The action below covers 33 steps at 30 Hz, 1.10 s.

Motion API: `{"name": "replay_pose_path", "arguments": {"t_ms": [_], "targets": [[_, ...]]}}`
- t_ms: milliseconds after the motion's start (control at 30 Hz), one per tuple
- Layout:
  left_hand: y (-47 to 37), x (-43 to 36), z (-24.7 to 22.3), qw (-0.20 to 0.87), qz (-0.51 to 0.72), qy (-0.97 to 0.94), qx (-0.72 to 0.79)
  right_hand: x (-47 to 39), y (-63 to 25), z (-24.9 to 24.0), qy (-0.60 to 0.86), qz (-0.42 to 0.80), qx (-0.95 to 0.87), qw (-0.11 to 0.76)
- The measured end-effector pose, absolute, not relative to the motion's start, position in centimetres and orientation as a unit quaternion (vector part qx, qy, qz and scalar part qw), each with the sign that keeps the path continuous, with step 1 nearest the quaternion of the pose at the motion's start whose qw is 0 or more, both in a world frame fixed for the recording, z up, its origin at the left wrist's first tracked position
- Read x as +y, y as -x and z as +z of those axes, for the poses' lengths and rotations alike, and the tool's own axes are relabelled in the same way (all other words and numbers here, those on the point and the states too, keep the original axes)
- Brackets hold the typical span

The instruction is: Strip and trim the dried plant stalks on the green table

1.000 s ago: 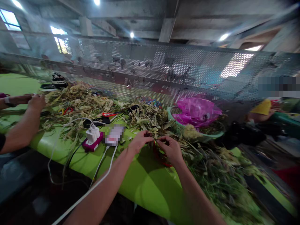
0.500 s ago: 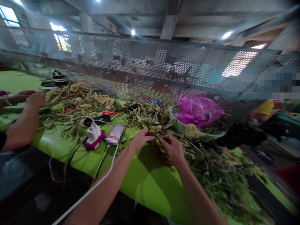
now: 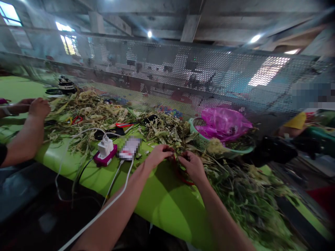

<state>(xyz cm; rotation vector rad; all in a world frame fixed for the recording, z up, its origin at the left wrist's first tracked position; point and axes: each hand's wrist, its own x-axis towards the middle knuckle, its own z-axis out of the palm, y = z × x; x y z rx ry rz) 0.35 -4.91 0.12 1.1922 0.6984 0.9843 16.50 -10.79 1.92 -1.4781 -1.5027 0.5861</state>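
My left hand is closed in a pinch above the green tabletop. Facing it a short gap away, my right hand also has thumb and fingers pressed together. Small greenish plant bits show between the fingertips, but what each hand grips is too small to make out. Beneath my right hand lies a red loop, partly hidden, perhaps a scissors handle. A heap of dry leaves and stalks lies just beyond both hands, and greener stems spread to the right.
A green basket with a pink plastic bag stands at the right. Left of my arm are a phone, a purple power block and white cables. A co-worker's hands are at far left. Perforated metal panel lines the back.
My right hand's fingertips have shifted slightly and the pale-green bit between the hands shows more clearly. The co-worker's hands have moved a little; everything else stays put.
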Motion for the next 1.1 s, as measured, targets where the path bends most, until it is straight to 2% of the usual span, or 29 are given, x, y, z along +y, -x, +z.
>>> {"name": "replay_pose_path", "arguments": {"t_ms": [100, 333, 533, 633, 733, 833, 967, 1100], "targets": [[-0.2, -5.1, 0.6, 0.658, 0.436, -0.522, 0.322, -10.9, -16.4, 2.3, 0.596, 0.253, -0.611, 0.457], [0.1, -6.0, 1.5, 0.689, 0.354, -0.537, 0.335, -11.0, -16.4, 1.9, 0.569, 0.362, -0.543, 0.5], [0.8, -5.5, 1.3, 0.545, 0.363, -0.671, 0.349, -11.3, -16.2, 2.6, 0.533, 0.438, -0.482, 0.54], [1.1, -5.5, 1.6, 0.571, 0.389, -0.627, 0.361, -11.5, -16.3, 2.8, 0.52, 0.446, -0.483, 0.545], [1.2, -5.7, 2.2, 0.641, 0.437, -0.539, 0.327, -11.5, -16.2, 2.9, 0.537, 0.437, -0.509, 0.511], [1.0, -5.7, 2.4, 0.668, 0.465, -0.5, 0.296, -11.6, -15.8, 3.0, 0.536, 0.425, -0.55, 0.479], [1.0, -5.1, 1.8, 0.632, 0.471, -0.533, 0.308, -11.5, -15.8, 2.9, 0.535, 0.412, -0.577, 0.459], [1.4, -4.7, 1.3, 0.579, 0.461, -0.581, 0.339, -11.3, -16.4, 2.6, 0.551, 0.388, -0.558, 0.484]]}}
